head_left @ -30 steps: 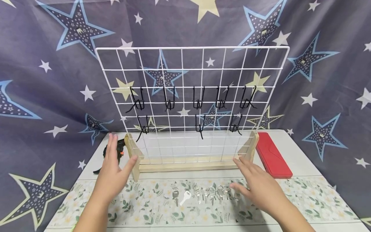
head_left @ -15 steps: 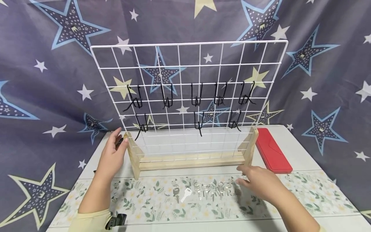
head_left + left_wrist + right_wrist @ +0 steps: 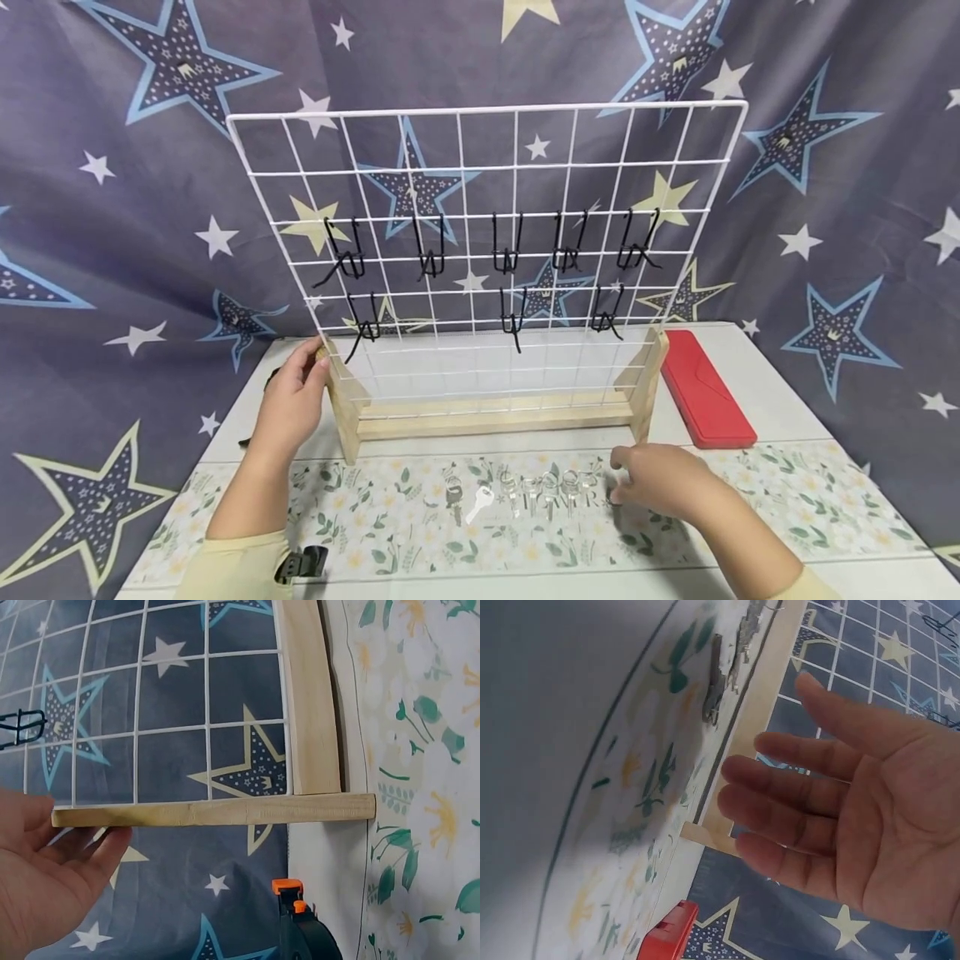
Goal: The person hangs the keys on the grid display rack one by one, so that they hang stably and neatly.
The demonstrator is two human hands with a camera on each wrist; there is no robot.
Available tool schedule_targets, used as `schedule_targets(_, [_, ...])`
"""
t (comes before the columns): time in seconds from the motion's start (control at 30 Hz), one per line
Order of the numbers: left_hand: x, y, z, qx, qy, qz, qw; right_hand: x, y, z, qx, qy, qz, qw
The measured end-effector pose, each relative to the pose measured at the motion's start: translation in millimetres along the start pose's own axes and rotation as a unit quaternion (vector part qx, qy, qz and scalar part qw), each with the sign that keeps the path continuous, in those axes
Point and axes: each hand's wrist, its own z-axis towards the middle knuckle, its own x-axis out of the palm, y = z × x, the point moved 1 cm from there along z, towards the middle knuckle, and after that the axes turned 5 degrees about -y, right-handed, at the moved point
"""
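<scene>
A white wire grid rack (image 3: 487, 109) stands upright on a wooden base, with several black hooks (image 3: 363, 321) hung in two rows. My left hand (image 3: 288, 408) grips the top of the rack's left wooden side piece (image 3: 225, 811); in the left wrist view, thumb and fingers lie on opposite faces of it. Several keys with rings, one of them white (image 3: 481, 502), lie in a row on the floral strip in front. At the row's right end hovers my right hand (image 3: 667, 479), its fingers partly hiding the last key. The right wrist view shows its fingers loosely bent, holding nothing.
A red case (image 3: 705, 392) lies to the right of the rack. Behind my left hand is a black tool with orange parts (image 3: 304, 919), mostly hidden in the head view. A starry curtain (image 3: 135, 250) hangs close behind the table.
My left hand has moved from open beside the rack onto its left side piece and taken hold. The right hand has drawn back from the base to the right end of the key row.
</scene>
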Motion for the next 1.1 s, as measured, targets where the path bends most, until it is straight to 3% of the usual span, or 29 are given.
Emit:
schedule_targets(0.17, [-0.2,-1.3,-0.5,-0.017,-0.013,0.003,0.9998,4.3,1.5,5.4,0.000,0.018,-0.013,0.9998])
schedule_targets(0.67, [0.4,1.7,1.8,-0.020,-0.020,-0.007,0.9996,21.5,6.9,21.1,-0.015,0.028,-0.039,0.9987])
schedule_targets(1.1, [0.1,2.5,2.3,-0.018,-0.014,-0.014,0.9996,22.6,5.2,23.5,-0.022,0.042,-0.010,0.9988])
